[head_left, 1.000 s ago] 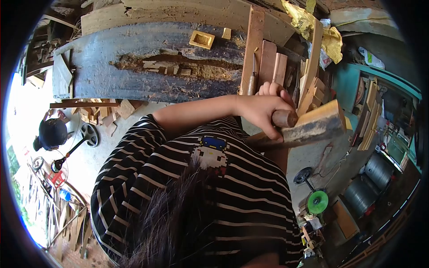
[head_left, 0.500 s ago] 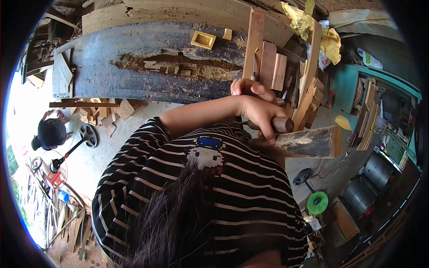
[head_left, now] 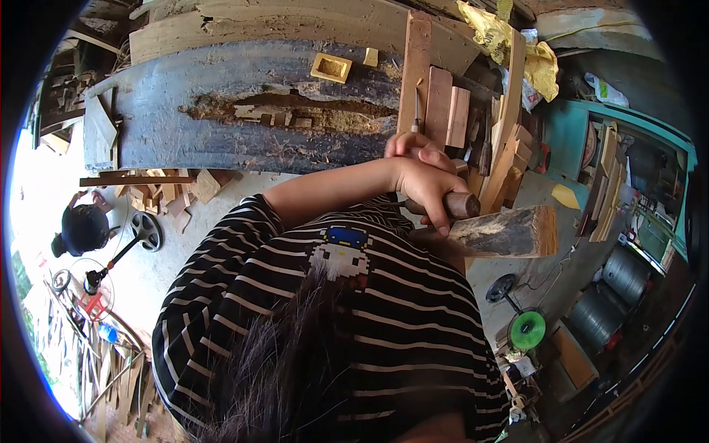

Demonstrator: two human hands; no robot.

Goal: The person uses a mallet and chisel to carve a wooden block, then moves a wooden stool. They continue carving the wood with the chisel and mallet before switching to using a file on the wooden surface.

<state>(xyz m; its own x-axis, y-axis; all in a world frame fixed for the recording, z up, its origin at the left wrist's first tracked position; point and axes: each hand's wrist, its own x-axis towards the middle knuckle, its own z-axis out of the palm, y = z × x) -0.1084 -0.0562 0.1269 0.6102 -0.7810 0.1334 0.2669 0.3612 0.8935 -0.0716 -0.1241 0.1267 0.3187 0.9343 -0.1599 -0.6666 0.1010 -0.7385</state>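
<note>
- One slab (head_left: 148,136) left, ragged hollow (head_left: 247,102) in it. Risk?
- Loose box (head_left: 330,68) on top, could get knocked off. Minor.
- Next?
- Fingers (head_left: 405,142); can't tell whose, so right grip's state unclear.
- Left grip (head_left: 428,186)?
- Clamped round the handle (head_left: 464,205). Thumb (head_left: 439,219) is at the wood (head_left: 502,232); a slip could nick it.
- Wood itself?
- Just below the handle, right end hanging in the air. Weak backing plus a hard push could twist it. Handle's far end is hidden, so can't place any edge.
</note>
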